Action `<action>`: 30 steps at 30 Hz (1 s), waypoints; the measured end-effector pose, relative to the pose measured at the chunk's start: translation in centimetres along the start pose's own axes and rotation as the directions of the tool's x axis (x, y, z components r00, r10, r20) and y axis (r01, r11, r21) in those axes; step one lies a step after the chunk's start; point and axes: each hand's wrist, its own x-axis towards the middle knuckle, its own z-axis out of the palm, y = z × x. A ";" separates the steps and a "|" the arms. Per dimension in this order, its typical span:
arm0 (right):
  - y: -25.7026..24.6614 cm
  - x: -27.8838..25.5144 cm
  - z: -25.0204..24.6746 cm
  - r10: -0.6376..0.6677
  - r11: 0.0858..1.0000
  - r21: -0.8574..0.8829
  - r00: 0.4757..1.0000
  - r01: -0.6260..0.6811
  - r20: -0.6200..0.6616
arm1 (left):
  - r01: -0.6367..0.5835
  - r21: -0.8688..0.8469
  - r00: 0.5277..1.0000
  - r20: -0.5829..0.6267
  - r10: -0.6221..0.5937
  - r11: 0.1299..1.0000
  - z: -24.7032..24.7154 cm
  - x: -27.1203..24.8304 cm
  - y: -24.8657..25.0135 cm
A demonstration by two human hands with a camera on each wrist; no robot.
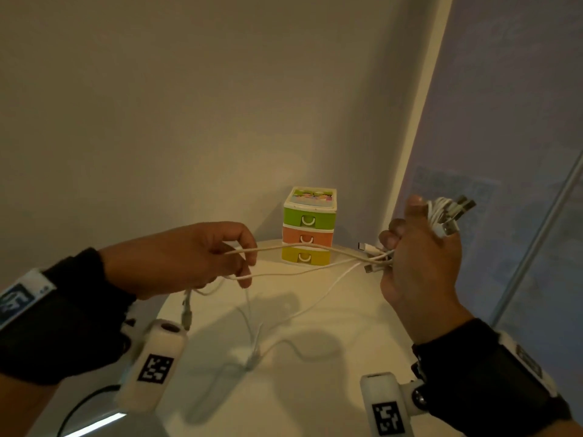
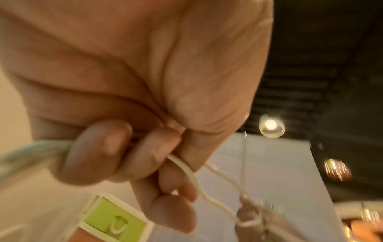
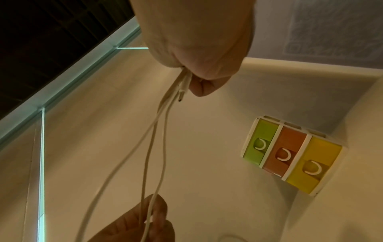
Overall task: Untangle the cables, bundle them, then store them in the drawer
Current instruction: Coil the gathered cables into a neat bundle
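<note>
Several white cables (image 1: 299,247) stretch between my two hands above the white table (image 1: 331,398). My left hand (image 1: 246,260) pinches two strands in curled fingers; its fingers (image 2: 145,155) curl round a strand of white cable (image 2: 186,172). My right hand (image 1: 410,238) grips a bunch of cable ends, with USB plugs (image 1: 454,209) sticking out above and small connectors (image 1: 367,252) out to the left. One strand (image 1: 284,323) sags to the table. In the right wrist view the right hand (image 3: 199,73) holds the cables (image 3: 153,139). The small drawer unit (image 1: 309,228) stands behind, its three drawers closed.
The drawer unit (image 3: 290,153) has green, orange and yellow drawers and sits in the table's back corner against the wall. A glass partition (image 1: 520,152) runs along the right. A black cord (image 1: 82,405) hangs off the table's rounded edge at lower left.
</note>
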 end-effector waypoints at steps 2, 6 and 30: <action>0.4 -0.1 0.2 -0.023 1.000 -0.007 1.000 0.023 0.005 | 0.009 0.213 0.998 0.052 -0.020 0.977 0.1 0.2 -0.4; 0.8 -0.6 1.0 -0.071 0.997 -0.033 0.996 0.073 0.060 | 0.064 0.258 0.943 0.299 -0.143 0.964 0.6 0.2 -0.3; 0.8 -2.4 2.0 -0.191 0.972 -0.110 0.970 0.208 0.150 | -0.215 -0.557 0.975 -0.168 0.145 0.802 8.3 2.3 4.6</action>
